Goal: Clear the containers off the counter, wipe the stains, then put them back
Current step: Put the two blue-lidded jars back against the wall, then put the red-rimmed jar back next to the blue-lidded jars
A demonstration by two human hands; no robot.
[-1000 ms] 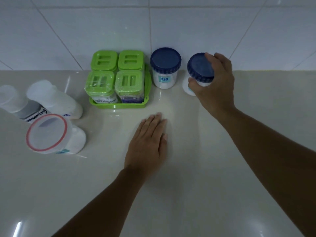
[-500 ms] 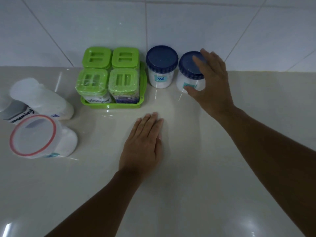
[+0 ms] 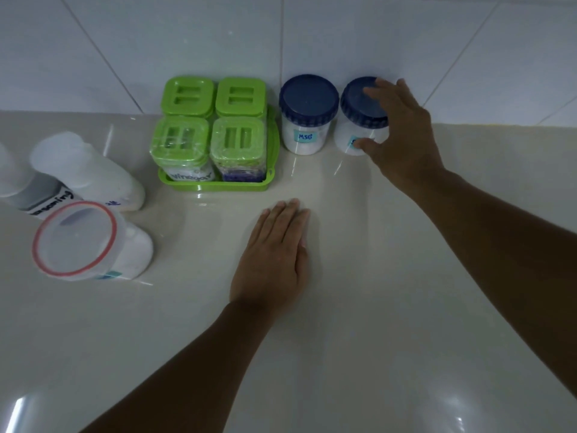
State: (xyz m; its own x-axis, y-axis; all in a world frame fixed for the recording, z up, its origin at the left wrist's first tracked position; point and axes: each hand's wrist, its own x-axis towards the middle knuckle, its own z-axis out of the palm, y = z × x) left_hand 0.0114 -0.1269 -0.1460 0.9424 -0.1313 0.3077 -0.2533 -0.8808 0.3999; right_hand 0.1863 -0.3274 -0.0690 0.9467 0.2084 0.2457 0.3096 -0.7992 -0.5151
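On the glossy beige counter (image 3: 374,323), the left hand (image 3: 271,260) lies flat, palm down, fingers straight and together. The right hand (image 3: 402,142) wraps an upright blue-lidded jar (image 3: 357,107) by the tiled wall (image 3: 187,35), fingers over the lid, thumb against the labelled side. Just beside it to the left stands the MSG jar (image 3: 307,117), then a green tray (image 3: 215,186) holding four green-lidded containers (image 3: 182,142). Far left stand white bottles (image 3: 90,173) and a red-rimmed container (image 3: 75,239)
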